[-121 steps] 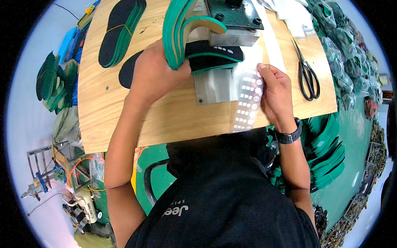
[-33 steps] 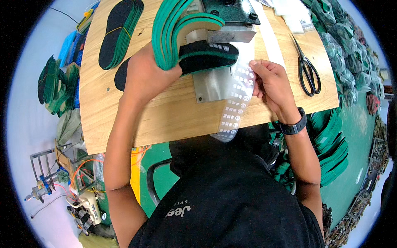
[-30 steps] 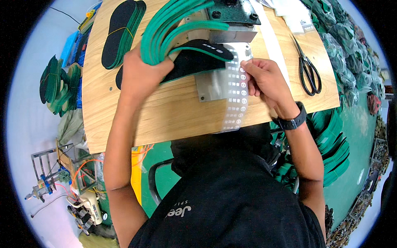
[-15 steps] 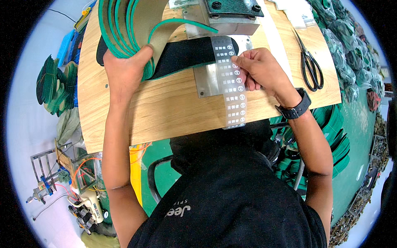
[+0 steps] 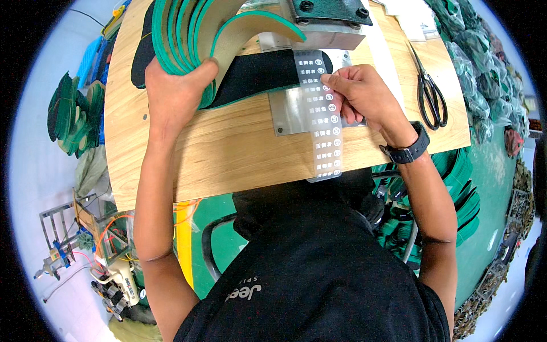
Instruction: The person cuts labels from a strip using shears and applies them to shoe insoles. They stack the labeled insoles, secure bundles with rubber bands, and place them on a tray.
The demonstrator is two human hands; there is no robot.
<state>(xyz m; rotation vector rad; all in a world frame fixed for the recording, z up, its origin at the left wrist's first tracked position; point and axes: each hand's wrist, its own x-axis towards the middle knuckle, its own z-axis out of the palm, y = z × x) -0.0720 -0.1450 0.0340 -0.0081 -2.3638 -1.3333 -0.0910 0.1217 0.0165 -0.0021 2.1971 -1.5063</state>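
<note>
My left hand is closed round a curled stack of green-edged insoles, beige on the sides that show. One insole of the stack arches away to the right. Beneath it a black-topped insole lies flat, its right end over a metal plate. A translucent strip of white printed labels crosses that end and runs down to the table's near edge. My right hand, a watch on its wrist, pinches the strip's right edge between thumb and forefinger.
A metal press block with a bolted top stands just beyond the insole. Black-handled scissors lie at the right of the wooden table. More green insoles are piled off the left side, and bagged bundles off the right.
The arching insole in my left hand's stack has spread into a broader curve, showing more beige. My right hand keeps its pinch on the label strip, almost unmoved.
</note>
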